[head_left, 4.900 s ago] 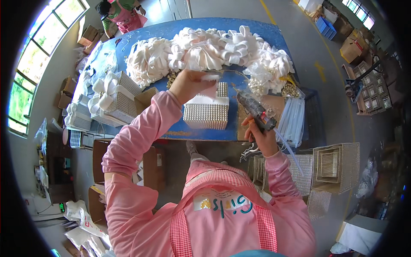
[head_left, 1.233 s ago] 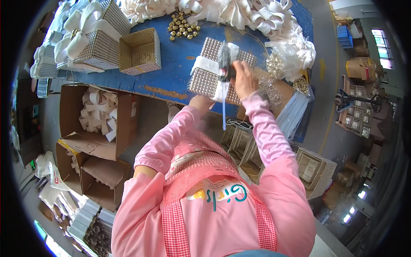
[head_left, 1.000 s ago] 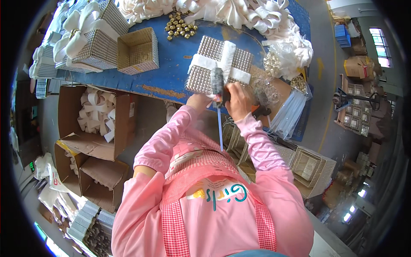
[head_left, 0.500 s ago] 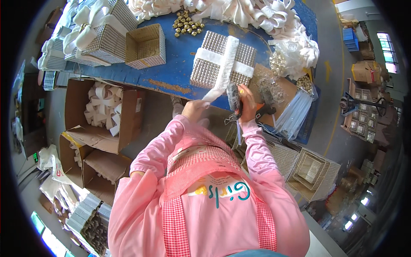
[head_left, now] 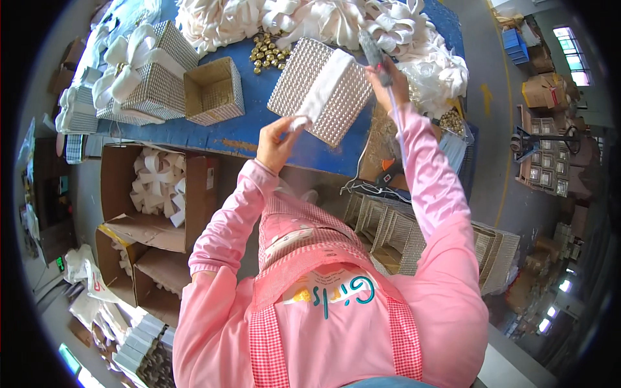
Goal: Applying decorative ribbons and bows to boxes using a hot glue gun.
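Note:
A box covered in silvery beads (head_left: pixel 294 81) lies turned at an angle on the blue table (head_left: pixel 255 119). A white ribbon (head_left: pixel 328 81) runs diagonally across its upper face. My left hand (head_left: pixel 275 143) pinches the ribbon's near end at the box's left near edge. My right hand (head_left: pixel 396 90) is wrapped round a grey, crusted glue gun (head_left: pixel 372 50), held beyond the box's right corner with its front part pointing away. A thin cord trails from the gun along my right forearm. The box's underside is hidden.
White ribbon bows (head_left: pixel 323 22) heap along the back, beside gold bells (head_left: pixel 266 52). An open beaded box (head_left: pixel 213 90) and bow-topped boxes (head_left: pixel 155 77) stand left. A second, black-and-orange tool (head_left: pixel 389 174) lies at the right front. Cartons (head_left: pixel 155 223) sit below.
My right hand has carried the glue gun up and away to the right of the box. The box has turned, and only one ribbon band now shows. My left hand has shifted left and farther away.

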The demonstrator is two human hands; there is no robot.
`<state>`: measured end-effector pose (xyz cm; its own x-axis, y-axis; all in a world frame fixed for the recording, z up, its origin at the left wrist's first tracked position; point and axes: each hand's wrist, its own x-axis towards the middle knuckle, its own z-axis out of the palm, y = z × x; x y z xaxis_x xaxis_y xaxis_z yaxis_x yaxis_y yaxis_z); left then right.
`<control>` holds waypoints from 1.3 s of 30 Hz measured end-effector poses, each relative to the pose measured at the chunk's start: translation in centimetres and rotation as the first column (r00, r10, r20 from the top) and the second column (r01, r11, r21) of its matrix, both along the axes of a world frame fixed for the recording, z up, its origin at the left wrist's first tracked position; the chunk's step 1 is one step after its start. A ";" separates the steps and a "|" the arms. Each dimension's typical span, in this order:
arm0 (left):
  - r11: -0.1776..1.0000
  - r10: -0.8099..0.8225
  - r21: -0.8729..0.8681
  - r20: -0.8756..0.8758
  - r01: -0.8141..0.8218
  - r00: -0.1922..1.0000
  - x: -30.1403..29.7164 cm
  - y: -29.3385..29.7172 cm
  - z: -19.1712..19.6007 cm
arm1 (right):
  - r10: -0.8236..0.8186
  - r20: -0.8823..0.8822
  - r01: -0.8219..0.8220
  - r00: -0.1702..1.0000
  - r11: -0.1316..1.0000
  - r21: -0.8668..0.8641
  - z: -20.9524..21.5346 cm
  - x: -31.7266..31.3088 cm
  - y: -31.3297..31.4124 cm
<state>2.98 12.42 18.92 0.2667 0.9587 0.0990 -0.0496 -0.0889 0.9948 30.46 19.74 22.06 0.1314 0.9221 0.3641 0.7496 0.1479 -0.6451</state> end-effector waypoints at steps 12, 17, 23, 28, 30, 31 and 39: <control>0.985 -0.042 0.154 -0.207 0.075 0.977 2.9 4.6 -0.5 | -0.059 -0.399 -0.034 0.915 0.974 -0.222 -6.8 6.1 5.1; 0.990 -0.043 0.118 -0.270 0.078 0.962 2.8 4.6 -0.5 | -0.204 -0.124 0.188 0.971 0.974 -0.129 -4.3 5.6 3.2; 0.992 -0.037 0.109 -0.259 0.067 0.965 3.1 4.0 0.6 | -0.255 -0.433 0.124 0.864 0.943 -0.308 1.1 5.0 -6.7; 0.976 -0.066 0.175 -0.333 0.130 0.941 3.8 3.8 3.1 | -0.297 -0.614 0.051 0.731 0.922 -0.385 2.5 2.4 -14.4; 0.995 -0.095 -0.005 -0.221 0.096 0.971 4.2 4.0 2.5 | -0.265 -0.687 -0.021 0.676 0.925 -0.378 4.5 0.5 -16.2; 0.988 -0.123 -0.099 -0.070 0.115 0.990 4.2 4.5 1.5 | -0.238 -0.715 -0.048 0.657 0.934 -0.354 3.7 0.1 -17.1; 0.915 -0.257 -0.297 0.091 0.272 0.962 5.2 6.1 2.1 | 0.021 -0.380 -0.087 0.925 0.984 -0.155 4.6 -3.9 -17.8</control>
